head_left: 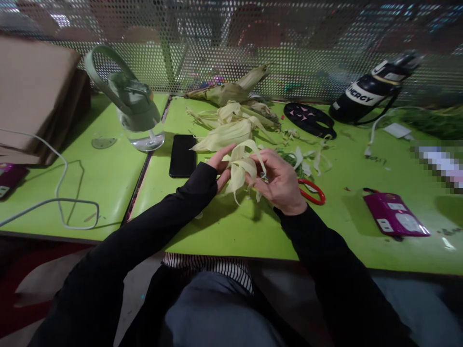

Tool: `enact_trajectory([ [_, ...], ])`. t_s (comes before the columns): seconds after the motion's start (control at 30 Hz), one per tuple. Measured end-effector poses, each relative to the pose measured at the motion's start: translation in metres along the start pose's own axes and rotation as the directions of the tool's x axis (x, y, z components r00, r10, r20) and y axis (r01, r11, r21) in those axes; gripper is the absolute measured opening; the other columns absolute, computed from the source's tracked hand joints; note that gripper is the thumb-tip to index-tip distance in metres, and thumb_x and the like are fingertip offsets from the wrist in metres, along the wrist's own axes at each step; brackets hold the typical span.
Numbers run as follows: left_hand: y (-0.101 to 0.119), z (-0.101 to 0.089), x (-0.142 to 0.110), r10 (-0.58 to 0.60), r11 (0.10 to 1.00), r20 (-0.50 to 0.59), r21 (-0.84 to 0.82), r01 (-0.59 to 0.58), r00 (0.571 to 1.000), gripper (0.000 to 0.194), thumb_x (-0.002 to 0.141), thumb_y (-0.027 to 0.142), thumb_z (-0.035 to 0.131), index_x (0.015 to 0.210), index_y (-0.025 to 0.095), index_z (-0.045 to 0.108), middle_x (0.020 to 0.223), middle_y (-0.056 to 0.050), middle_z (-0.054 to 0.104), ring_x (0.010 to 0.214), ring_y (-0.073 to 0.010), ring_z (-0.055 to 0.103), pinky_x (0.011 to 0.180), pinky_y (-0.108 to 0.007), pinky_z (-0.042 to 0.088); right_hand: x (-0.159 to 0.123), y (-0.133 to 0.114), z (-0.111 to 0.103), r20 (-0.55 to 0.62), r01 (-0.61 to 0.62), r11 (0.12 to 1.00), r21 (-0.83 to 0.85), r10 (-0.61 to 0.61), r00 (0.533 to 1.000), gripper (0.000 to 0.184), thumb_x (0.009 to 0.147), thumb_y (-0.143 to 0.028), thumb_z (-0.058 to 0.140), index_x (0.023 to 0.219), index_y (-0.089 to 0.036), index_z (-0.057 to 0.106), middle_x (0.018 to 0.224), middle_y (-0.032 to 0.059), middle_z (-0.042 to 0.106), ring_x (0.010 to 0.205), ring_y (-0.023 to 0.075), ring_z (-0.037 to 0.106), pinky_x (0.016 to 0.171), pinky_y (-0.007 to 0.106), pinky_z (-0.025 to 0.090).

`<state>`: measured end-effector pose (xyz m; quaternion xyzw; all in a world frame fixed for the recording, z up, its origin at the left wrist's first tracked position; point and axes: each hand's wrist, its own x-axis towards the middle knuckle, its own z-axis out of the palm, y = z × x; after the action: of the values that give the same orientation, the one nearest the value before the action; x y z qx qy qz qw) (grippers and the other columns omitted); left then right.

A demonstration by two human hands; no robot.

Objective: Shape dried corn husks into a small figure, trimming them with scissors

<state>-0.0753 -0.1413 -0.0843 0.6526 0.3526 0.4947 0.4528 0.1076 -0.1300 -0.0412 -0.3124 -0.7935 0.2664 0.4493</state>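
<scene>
Between my two hands, a little above the green table, is a bundle of pale corn husk strips [241,172] with curled, loose ends. My left hand [221,166] grips it from the left, fingers closed on the husk. From the right, my right hand [278,179] pinches its other side; a small shiny bit shows at those fingertips, too small to name. Just beyond lie more corn husks [226,136], some dried and brownish at the back. Red-handled scissors [314,192] rest by my right hand, their blades hidden. Green and pale scraps [298,161] lie beside them.
A black phone [183,155] and a green water bottle [139,113] stand left. Behind are a black oval holder [309,120] and a tilted black bottle [372,91]. A purple power socket [396,214] sits right. Cardboard [32,91] and a cable [65,193] occupy the far left.
</scene>
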Motion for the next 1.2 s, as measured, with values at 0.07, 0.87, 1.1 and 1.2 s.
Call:
enact_trajectory([
  [0.07,0.0,0.001,0.0,0.005,1.0,0.001,-0.001,-0.005,1.0,0.068,0.094,0.039,0.056,0.152,0.009,0.037,0.104,-0.011,0.078,0.088,-0.0183,0.074,0.082,-0.029,0.057,0.001,-0.002,0.0,-0.008,0.028,1.0,0.008,-0.028,1.0,0.019,0.084,-0.041,0.075,0.088,-0.024,0.066,0.087,0.0025,0.062,0.068,0.0155,0.052,0.058,0.032,0.047],
  [0.87,0.015,-0.004,-0.004,0.077,0.993,0.034,0.089,-0.079,0.996,0.039,0.094,0.039,0.056,0.117,0.01,0.07,0.102,-0.011,0.077,0.093,-0.0193,0.071,0.09,-0.032,0.057,-0.001,0.007,-0.002,-0.04,-0.121,0.975,0.188,0.13,0.991,0.03,0.088,-0.046,0.068,0.067,-0.025,0.064,0.069,0.0,0.059,0.064,0.0166,0.056,0.061,0.035,0.051],
  [1.1,0.014,-0.008,-0.003,0.036,0.984,0.052,0.171,-0.045,0.998,0.036,0.094,0.04,0.056,0.109,0.011,0.072,0.088,-0.006,0.074,0.081,-0.0172,0.067,0.076,-0.027,0.055,-0.002,-0.004,0.001,-0.038,-0.197,0.953,0.232,0.211,0.977,0.03,0.09,-0.039,0.068,0.067,-0.022,0.059,0.06,-0.0044,0.049,0.052,0.0117,0.042,0.05,0.028,0.036],
  [1.2,0.012,-0.009,0.0,0.018,0.959,0.02,0.283,-0.023,1.0,0.036,0.096,0.04,0.052,0.098,0.012,0.075,0.078,-0.004,0.071,0.072,-0.0154,0.063,0.067,-0.026,0.052,-0.002,-0.004,0.003,-0.031,-0.203,0.964,0.169,0.211,0.977,0.025,0.089,-0.047,0.068,0.081,-0.024,0.063,0.067,-0.0032,0.055,0.057,0.0129,0.049,0.053,0.029,0.042],
])
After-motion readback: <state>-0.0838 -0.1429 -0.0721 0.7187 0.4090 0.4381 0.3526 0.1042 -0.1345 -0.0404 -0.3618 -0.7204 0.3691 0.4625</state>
